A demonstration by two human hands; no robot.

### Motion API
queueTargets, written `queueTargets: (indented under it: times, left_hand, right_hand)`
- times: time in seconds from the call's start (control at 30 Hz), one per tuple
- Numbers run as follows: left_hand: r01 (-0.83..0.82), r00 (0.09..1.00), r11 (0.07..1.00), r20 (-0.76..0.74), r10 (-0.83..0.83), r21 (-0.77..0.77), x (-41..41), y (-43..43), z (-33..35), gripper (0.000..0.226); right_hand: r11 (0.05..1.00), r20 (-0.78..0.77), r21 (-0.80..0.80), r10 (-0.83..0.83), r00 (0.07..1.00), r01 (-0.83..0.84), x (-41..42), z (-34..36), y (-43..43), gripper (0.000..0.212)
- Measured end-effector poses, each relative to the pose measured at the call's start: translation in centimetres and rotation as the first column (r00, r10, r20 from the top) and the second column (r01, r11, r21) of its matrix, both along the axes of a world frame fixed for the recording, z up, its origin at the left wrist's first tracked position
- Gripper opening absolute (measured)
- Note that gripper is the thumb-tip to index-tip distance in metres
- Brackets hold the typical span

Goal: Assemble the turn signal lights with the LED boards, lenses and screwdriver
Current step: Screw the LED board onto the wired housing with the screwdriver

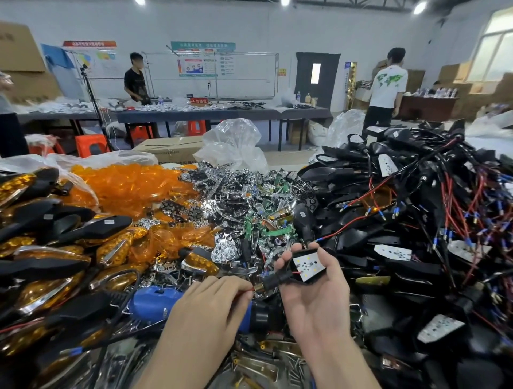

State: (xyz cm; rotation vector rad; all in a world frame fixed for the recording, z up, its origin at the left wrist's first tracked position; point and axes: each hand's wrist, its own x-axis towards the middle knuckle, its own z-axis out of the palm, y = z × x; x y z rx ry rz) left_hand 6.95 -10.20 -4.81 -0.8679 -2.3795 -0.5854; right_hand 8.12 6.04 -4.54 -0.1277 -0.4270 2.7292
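Black light housing [273, 281] sits in the right hand [313, 302], palm up with fingers curled round it, and the white LED board [306, 267] inside faces up. Left hand [205, 305], palm down over the blue screwdriver [155, 304], pinches the housing's thin red wire [245, 291].

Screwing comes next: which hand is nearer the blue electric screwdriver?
Left. The left hand, pinching a red wire, is over the blue electric screwdriver; the right hand holds a turn signal housing beyond its tip.

White walls [263, 30], dark door [305, 83], long grey tables [222, 115], orange stools [91, 144], bright window at right [497, 55], ceiling lights overhead [284, 2]
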Motion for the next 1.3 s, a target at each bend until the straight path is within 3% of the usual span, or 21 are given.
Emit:
queueTargets:
  times: [0.23,0.4,0.47,0.53,0.73,0.87,1.03,1.3]
  left_hand:
    - [0.007,1.000,1.000,0.016,-0.007,0.008,0.2,0.0,0.3,0.023]
    - [0.030,0.999,1.000,0.036,-0.030,-0.004,0.3,0.2,1.4,0.015]
    - [0.050,0.998,0.998,0.041,-0.051,0.041,0.3,0.2,2.2,0.007]
    - [0.052,0.997,0.994,0.049,-0.057,0.101,0.4,-0.2,3.3,0.019]
    - [0.191,0.980,0.981,-0.070,-0.188,0.030,3.3,-1.9,4.8,0.027]
    - [0.326,0.923,0.941,-0.244,-0.297,0.091,6.7,-2.2,1.8,0.023]
    - [0.483,0.840,0.869,-0.334,-0.427,0.104,8.6,0.7,-1.6,0.027]
    - [0.470,0.798,0.878,-0.380,-0.467,-0.092,3.9,2.5,-0.3,0.026]
  right_hand:
    - [1.000,-0.003,-0.004,-0.003,1.000,0.003,-0.1,-0.3,0.1,0.009]
    - [1.000,-0.026,-0.001,0.016,1.000,-0.016,-0.3,-0.1,0.4,0.012]
    - [1.000,-0.015,0.000,0.011,1.000,-0.011,-0.4,0.1,0.6,0.008]
    - [1.000,0.001,0.004,0.006,1.000,-0.006,-0.3,0.1,0.5,0.012]
    - [0.998,-0.001,0.027,0.057,0.998,-0.057,0.0,0.0,-0.2,0.008]
    - [0.998,-0.019,0.038,0.059,0.998,-0.058,0.2,0.1,-0.6,0.011]
    - [0.996,-0.064,0.059,0.065,0.996,-0.061,0.6,-0.4,0.0,0.008]
    - [0.998,-0.021,0.051,0.047,0.999,-0.045,-0.2,-0.8,0.5,0.012]
